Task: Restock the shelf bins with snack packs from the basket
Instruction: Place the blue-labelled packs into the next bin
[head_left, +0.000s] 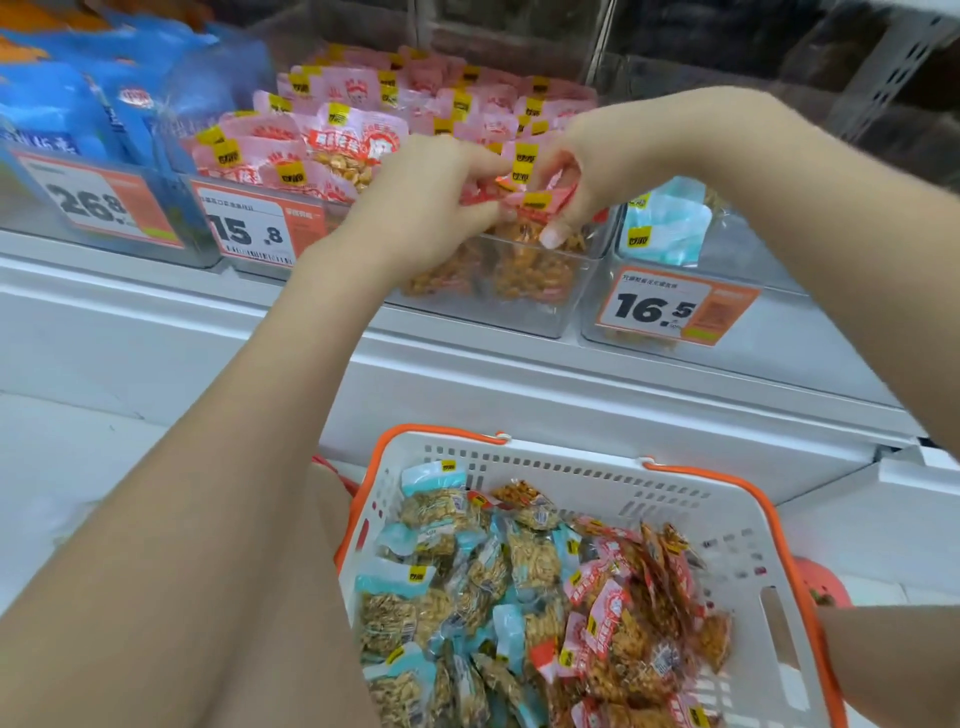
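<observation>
Both hands are working above the clear bin (519, 291): the left hand (431, 208) and the right hand (587, 171) are each pinching red snack packs (524, 200) in their grip, just over the bin. More packs are waiting in the basket (727, 525) below the bin. A pack may be slipping outside, because 2 hands are crowding 1 bin.

Both hands (498, 192) grip red snack packs (535, 200) over clear bin (519, 306) (basket (727, 519) below).
</observation>
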